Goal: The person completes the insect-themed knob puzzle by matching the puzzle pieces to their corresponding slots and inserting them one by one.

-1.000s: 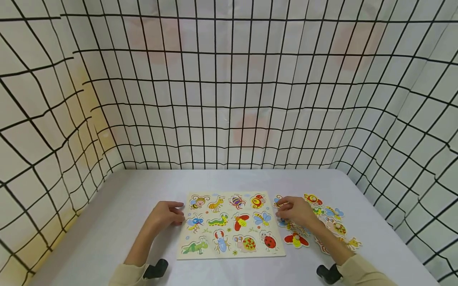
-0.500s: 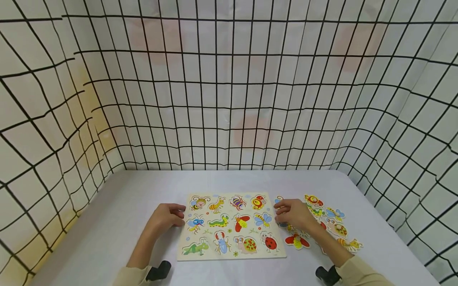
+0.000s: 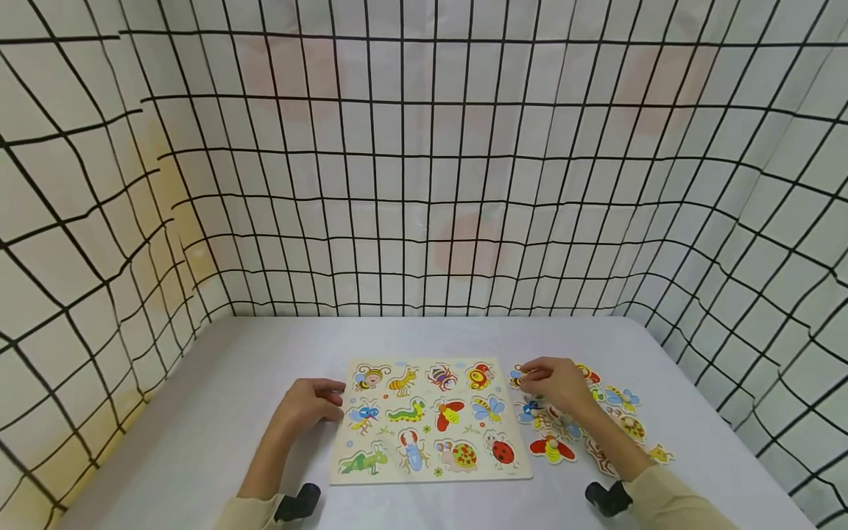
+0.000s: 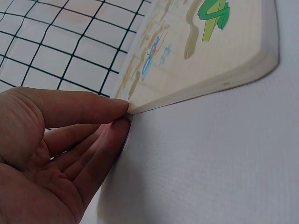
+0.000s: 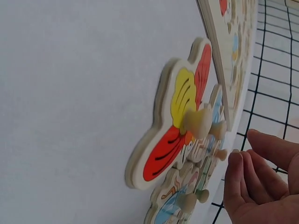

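Nearby, knobbed pieces point(image 3: 552, 449) crowd beside board point(image 3: 429, 397); right hand point(image 3: 556, 384), forearm point(image 3: 615, 443) hide some.

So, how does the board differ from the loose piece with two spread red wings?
The board is a large rectangle; the red-winged piece is small and insect-shaped. The board shows many creatures, the piece one. A knob stands on the piece; none shows on the board. Both lie on the white table.

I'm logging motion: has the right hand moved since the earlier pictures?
Yes: against the puzzle board in the head view, the right hand has shifted toward the far edge of the table and slightly right.
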A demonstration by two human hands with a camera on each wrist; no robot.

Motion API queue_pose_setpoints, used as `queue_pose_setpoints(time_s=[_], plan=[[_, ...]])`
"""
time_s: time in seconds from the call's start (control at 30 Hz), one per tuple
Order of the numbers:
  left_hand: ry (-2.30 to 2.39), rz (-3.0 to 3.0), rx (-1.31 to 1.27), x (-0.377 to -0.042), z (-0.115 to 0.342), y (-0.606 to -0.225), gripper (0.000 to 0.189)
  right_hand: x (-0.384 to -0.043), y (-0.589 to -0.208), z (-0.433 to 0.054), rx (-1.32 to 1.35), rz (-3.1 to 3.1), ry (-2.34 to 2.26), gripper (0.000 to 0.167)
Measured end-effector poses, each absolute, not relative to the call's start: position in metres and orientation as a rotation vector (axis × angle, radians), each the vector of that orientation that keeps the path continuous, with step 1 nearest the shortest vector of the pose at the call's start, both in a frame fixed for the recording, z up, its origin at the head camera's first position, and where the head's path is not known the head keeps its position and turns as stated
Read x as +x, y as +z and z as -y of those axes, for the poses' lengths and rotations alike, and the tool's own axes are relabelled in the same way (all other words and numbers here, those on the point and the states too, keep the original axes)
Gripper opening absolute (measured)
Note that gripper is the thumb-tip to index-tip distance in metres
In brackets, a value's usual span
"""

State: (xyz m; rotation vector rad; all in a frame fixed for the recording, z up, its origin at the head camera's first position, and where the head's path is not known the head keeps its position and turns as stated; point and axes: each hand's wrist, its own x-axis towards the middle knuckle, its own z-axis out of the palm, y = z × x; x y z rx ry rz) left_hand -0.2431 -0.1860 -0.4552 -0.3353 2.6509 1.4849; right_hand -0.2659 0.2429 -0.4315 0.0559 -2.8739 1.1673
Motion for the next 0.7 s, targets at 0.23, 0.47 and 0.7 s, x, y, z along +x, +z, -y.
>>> queue_pose_setpoints(time_s=[0.23,0.47,0.7], plan=[[1.484,-2.628,-0.369,-0.245,0.187,-0.456,0.048,-0.278,-0.434,-0.252,0.052,2.858,1.177,0.033],[1.485,-2.624,-0.359,-0.248,0.188,-0.457,0.047,-0.289,-0.439,-0.253,-0.027,2.873,1.233,0.034],[1.494,-2.627,-0.361,-0.245,0.188,-0.456,0.045,-0.294,-0.445,-0.253,-0.075,2.91,1.27,0.036]])
